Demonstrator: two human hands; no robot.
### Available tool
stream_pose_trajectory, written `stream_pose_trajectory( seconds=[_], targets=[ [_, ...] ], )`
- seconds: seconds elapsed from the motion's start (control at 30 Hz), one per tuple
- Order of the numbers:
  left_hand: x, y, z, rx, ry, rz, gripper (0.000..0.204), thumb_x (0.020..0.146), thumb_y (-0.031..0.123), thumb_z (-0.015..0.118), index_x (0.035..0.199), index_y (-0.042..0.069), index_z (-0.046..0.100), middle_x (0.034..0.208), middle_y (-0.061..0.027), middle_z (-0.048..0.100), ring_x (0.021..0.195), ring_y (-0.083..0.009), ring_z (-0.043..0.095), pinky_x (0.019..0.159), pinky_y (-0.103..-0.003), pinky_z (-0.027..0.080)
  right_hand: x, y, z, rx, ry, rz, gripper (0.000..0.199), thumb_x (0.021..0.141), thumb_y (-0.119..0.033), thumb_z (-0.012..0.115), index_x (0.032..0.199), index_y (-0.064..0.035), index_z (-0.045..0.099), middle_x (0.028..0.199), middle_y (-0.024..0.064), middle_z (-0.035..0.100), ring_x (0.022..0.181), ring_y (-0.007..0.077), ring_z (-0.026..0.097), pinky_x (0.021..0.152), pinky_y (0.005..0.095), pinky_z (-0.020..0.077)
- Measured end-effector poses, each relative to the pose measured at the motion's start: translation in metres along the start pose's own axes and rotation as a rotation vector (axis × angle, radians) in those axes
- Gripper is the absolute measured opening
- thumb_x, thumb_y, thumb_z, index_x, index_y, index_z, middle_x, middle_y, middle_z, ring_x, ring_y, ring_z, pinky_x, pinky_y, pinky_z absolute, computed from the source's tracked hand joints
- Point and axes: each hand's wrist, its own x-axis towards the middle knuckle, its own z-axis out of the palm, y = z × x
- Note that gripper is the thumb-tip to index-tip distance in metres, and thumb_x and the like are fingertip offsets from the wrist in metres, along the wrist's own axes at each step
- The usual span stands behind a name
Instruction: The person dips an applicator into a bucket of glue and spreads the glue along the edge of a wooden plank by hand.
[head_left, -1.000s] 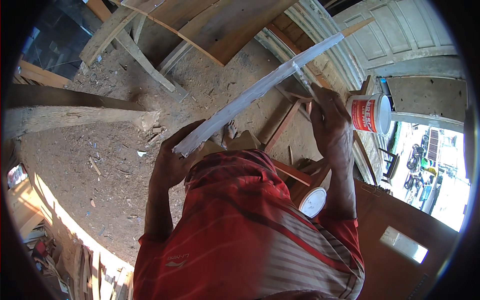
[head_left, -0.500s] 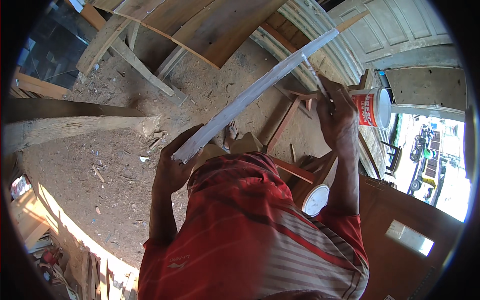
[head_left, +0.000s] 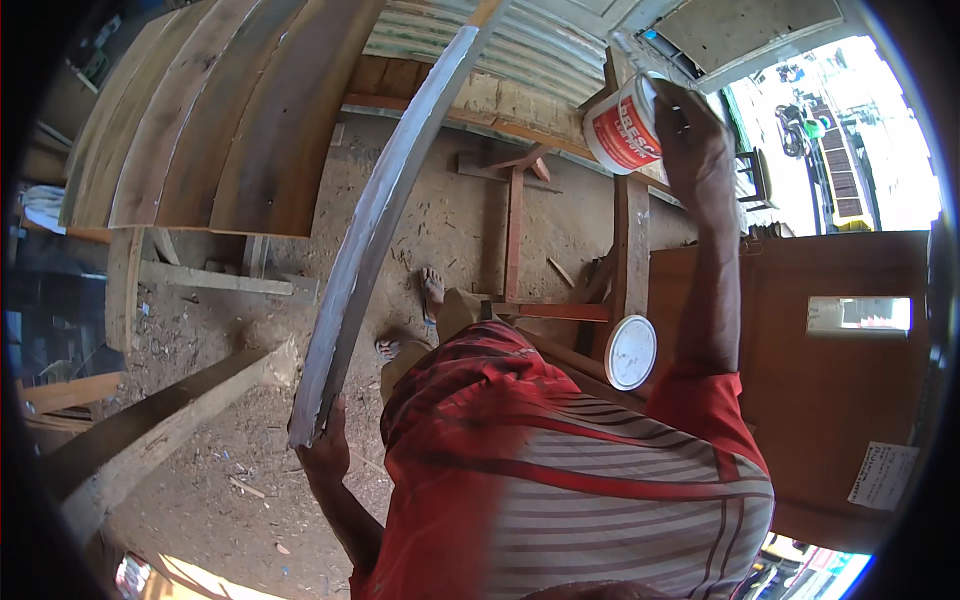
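My left hand (head_left: 328, 445), low on the left, grips the lower end of a long wooden board (head_left: 375, 175). White, glue-like paste covers one narrow face of it, except a bare stretch at the far tip. The board rises steeply away from me. At the mouth of a white plastic tub (head_left: 610, 130) with a red label is my right hand (head_left: 695, 150), its fingers bent and closed. The thin stick it held a moment ago is hidden there by the hand and the tub's rim.
A round white lid (head_left: 631, 352) rests by a wooden frame (head_left: 630, 240) on my right. Wide planks (head_left: 225, 110) lie on a stand at the far left. A thick beam (head_left: 170, 430) juts in at the left. Wood scraps litter the dirt floor (head_left: 230, 480).
My right hand has gone from the board's coated face to the tub's mouth. The board has swung left and stands steeper, my left hand lower. The whole view has turned right.
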Motion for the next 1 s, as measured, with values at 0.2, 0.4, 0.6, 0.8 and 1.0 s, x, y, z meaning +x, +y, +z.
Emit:
stream_pose_trajectory(
  seconds=[0.2, 0.4, 0.6, 0.8, 1.0],
  targets=[
    [0.006, 0.009, 0.006, 0.009, 0.002, -0.318, 0.045, 0.094, 0.021, 0.081, 0.127, -0.006, 0.066, 0.118, -0.0202, 0.072, 0.107, -0.0263, 0.07, 0.09, -0.038, 0.056, 0.061, 0.244, -0.04, -0.534, -0.271, 0.023, 0.021, 0.094, -0.011, 0.06, 0.103, 0.0009, 0.075, 0.095, 0.0259, 0.073, 0.088, 0.0414, 0.074, 0.08, 0.0489, 0.0567],
    [0.0, 0.02, 0.008, -0.078, 0.136, -0.555, 0.053, 0.092, 0.013, 0.082, 0.136, -0.006, 0.061, 0.132, -0.0169, 0.067, 0.116, -0.0247, 0.066, 0.101, -0.036, 0.052, 0.078, 0.328, 0.043, -0.57, -0.818, 0.046, 0.023, 0.084, -0.017, 0.066, 0.095, -0.0007, 0.077, 0.1, 0.0254, 0.073, 0.098, 0.0412, 0.07, 0.088, 0.0492, 0.0554],
    [-0.014, 0.021, 0.012, -0.154, 0.337, -0.615, 0.056, 0.092, -0.002, 0.079, 0.142, -0.006, 0.055, 0.136, -0.0168, 0.063, 0.118, -0.0258, 0.065, 0.105, -0.036, 0.053, 0.095, 0.364, 0.111, -0.605, -0.924, 0.172, 0.024, 0.088, -0.008, 0.06, 0.102, 0.0007, 0.077, 0.11, 0.026, 0.074, 0.104, 0.0431, 0.072, 0.092, 0.0489, 0.0561],
    [0.0, 0.051, 0.027, -0.27, 0.399, -0.689, 0.059, 0.092, -0.004, 0.078, 0.145, -0.004, 0.053, 0.139, -0.0163, 0.061, 0.123, -0.0271, 0.063, 0.108, -0.039, 0.053, 0.083, 0.353, 0.108, -0.568, -1.194, 0.134, 0.027, 0.09, -0.005, 0.064, 0.115, 0.0009, 0.073, 0.12, 0.0252, 0.073, 0.115, 0.0418, 0.069, 0.095, 0.0488, 0.0561],
    [0.001, 0.038, 0.02, -0.251, 0.382, -0.656, 0.057, 0.093, -0.004, 0.076, 0.145, -0.004, 0.053, 0.14, -0.0165, 0.06, 0.124, -0.0272, 0.062, 0.109, -0.04, 0.053, 0.08, 0.32, 0.087, -0.25, -1.183, 0.077, 0.037, 0.085, -0.02, 0.078, 0.117, -0.0025, 0.076, 0.116, 0.0231, 0.075, 0.107, 0.0375, 0.073, 0.092, 0.0417, 0.0569]
  ],
)
